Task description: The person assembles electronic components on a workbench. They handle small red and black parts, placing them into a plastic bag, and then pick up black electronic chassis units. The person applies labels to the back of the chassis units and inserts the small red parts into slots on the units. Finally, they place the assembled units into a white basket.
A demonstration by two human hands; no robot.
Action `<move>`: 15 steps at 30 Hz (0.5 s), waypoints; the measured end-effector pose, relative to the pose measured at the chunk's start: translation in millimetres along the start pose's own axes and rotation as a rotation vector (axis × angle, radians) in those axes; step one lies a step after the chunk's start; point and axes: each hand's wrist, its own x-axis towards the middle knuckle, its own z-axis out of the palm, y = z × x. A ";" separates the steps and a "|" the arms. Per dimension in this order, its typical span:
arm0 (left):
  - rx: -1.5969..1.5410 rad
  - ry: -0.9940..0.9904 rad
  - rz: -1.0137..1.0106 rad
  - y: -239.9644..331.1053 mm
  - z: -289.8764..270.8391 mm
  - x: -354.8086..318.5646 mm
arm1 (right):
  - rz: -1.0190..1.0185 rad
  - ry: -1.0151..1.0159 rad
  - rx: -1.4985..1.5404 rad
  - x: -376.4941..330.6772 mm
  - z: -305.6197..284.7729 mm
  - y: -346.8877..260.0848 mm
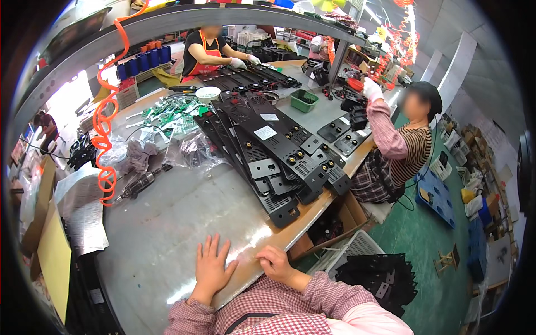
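Note:
My left hand (pixel 213 269) lies flat on the metal tabletop (pixel 162 223) near its front edge, fingers spread and holding nothing. At the wooden edge strip (pixel 296 228), my right hand (pixel 276 263) is loosely closed, fingers curled in, with nothing visible in it. Beyond both hands is a stack of long black perforated panels (pixel 273 146), fanned out and overlapping, with small brass-coloured round fittings and white labels. Neither hand touches the stack. Left of it lie a clear plastic bag (pixel 192 149) and an electric screwdriver (pixel 137 185).
Green circuit boards (pixel 167 114) are heaped farther back, near a white bowl (pixel 207 94) and a green basket (pixel 304 100). An orange coiled hose (pixel 103 142) hangs at left. Two co-workers (pixel 410 134) (pixel 205 56) work along the table. Below right are a cardboard box (pixel 349 215) and black parts (pixel 379 279).

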 end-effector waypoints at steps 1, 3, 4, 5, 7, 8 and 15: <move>-0.009 -0.001 -0.004 -0.4 0.0 -0.3 | 0.015 0.015 0.010 2.0 9.9 4.2; -0.026 -0.002 -0.006 -0.3 -0.1 0.7 | 0.072 0.014 -0.045 0.2 17.9 4.2; -0.037 -0.004 -0.009 -0.5 0.4 0.5 | 0.103 0.011 -0.073 -0.1 19.7 4.2; -0.032 -0.001 -0.009 -1.1 0.7 0.5 | 0.060 0.001 -0.110 1.0 20.1 4.7; -0.025 0.003 -0.007 -1.7 1.6 0.8 | -0.024 -0.018 -0.187 2.6 19.4 5.9; -0.024 0.001 -0.009 -1.6 1.4 0.9 | -0.017 -0.017 -0.205 2.3 20.2 5.4; -0.019 -0.003 -0.013 -0.5 -0.4 0.2 | 0.004 -0.002 -0.251 0.8 25.0 3.2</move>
